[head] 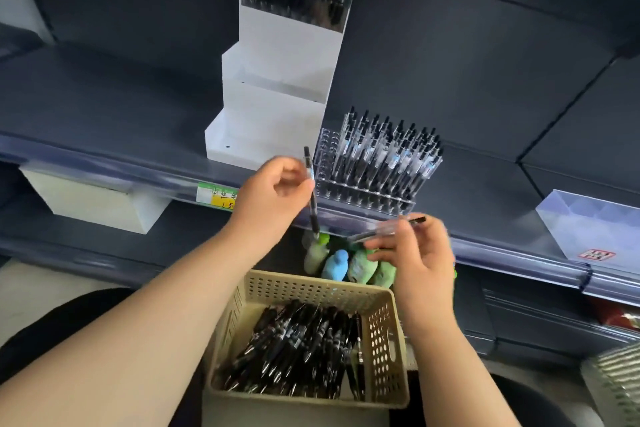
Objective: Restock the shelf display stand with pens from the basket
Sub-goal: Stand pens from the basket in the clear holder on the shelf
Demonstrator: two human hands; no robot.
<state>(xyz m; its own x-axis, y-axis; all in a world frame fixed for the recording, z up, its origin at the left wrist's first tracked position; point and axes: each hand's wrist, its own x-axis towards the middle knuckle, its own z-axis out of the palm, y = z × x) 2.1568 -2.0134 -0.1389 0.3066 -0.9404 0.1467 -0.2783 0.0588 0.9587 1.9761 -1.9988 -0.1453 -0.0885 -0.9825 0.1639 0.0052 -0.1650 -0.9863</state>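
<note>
A beige perforated basket [382,333] at the bottom centre holds several black pens [298,350]. On the shelf above stands a clear display stand [332,163] with several pens upright in its right part; its leftmost holes are bare. My left hand [273,198] pinches one black pen [313,204] nearly upright, just left of the stand. My right hand [419,253] holds another clear-barrelled pen [384,229] roughly level, below the stand's front edge.
A white stepped acrylic riser [277,107] stands left of the stand, with a clear pen holder [294,0] full of pens on top. Small green and blue bottles [346,263] sit on the lower shelf behind the basket. A white box [93,201] hangs at left.
</note>
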